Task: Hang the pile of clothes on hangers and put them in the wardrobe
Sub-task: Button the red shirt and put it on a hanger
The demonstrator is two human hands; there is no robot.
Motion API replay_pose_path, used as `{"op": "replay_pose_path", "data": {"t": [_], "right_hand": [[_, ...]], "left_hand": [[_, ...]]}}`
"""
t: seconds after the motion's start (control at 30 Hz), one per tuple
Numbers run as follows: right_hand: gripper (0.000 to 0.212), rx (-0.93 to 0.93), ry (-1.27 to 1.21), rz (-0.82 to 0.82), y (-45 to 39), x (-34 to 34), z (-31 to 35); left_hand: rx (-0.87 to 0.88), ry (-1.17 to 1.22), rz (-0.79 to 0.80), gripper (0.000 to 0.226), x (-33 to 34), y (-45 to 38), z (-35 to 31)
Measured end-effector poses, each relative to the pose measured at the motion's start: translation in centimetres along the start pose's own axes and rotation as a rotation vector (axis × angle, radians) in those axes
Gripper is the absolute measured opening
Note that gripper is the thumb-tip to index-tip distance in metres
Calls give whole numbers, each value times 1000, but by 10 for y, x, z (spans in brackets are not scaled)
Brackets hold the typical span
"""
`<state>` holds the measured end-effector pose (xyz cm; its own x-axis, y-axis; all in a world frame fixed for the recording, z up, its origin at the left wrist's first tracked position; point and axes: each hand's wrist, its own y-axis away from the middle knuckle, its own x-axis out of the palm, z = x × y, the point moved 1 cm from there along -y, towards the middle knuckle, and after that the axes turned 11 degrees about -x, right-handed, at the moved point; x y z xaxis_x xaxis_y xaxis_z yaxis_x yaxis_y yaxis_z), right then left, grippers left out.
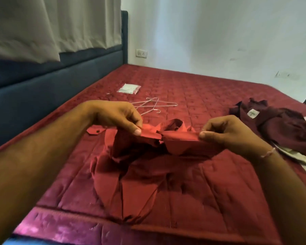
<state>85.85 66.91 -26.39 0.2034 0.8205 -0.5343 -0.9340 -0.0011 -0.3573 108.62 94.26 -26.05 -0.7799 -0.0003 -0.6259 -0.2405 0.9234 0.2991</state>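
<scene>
A red shirt (145, 177) lies spread on the red quilted bed (210, 92), its collar lifted off the cover. My left hand (118, 115) pinches the collar's left end between thumb and fingers. My right hand (224, 131) pinches the collar's right end the same way. Beyond my hands, several thin wire hangers (154, 105) lie tangled flat on the bed. A pile of clothes (279, 128), a dark maroon shirt on top of a pale garment, sits at the right edge of the bed.
A small clear plastic packet (129, 88) lies on the bed past the hangers. A dark blue upholstered bed frame (42, 80) runs along the left under a beige curtain (51, 25). A white wall (219, 32) with a socket (141, 53) stands behind.
</scene>
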Motion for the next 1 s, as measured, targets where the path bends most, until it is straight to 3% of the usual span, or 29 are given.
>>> {"op": "replay_pose_path", "data": {"t": [0.07,0.13,0.2,0.27,0.33,0.37,0.4,0.47,0.57,0.63,0.7,0.77,0.83,1.0], "right_hand": [[6,9,-48,77,-14,-23,8],[6,54,-48,119,-30,-39,8],[6,112,19,60,-50,-53,3],[7,101,184,-135,-76,-67,-3],[10,35,547,-463,-100,-76,-5],[12,5,725,-634,-104,-73,0],[13,-22,818,-775,-104,-67,6],[12,-38,801,-907,-94,-43,13],[10,35,684,-842,-60,10,-11],[7,100,520,-753,-32,53,-41],[13,212,166,-677,-3,100,-66],[25,325,-287,-692,22,145,-80],[31,327,-523,-799,39,170,-85],[31,177,-476,-963,56,172,-77]], "left_hand": [[0,126,17,16,-18,-4,6],[-5,397,79,10,-27,-9,4],[-36,412,14,10,-37,-18,-4],[-99,1,-398,12,-55,-38,-23],[-71,-352,-1093,6,-66,-66,-52],[-51,-349,-1352,8,-59,-71,-72],[-30,-312,-1485,15,-51,-76,-91],[-119,-278,-1461,32,-27,-82,-111],[-201,20,-1176,42,27,-92,-79],[-169,355,-945,32,80,-94,-41],[-158,639,-772,9,136,-89,-11],[-176,779,-803,12,181,-82,13],[-190,862,-938,16,208,-76,28],[-118,935,-1119,25,212,-63,13]]}}
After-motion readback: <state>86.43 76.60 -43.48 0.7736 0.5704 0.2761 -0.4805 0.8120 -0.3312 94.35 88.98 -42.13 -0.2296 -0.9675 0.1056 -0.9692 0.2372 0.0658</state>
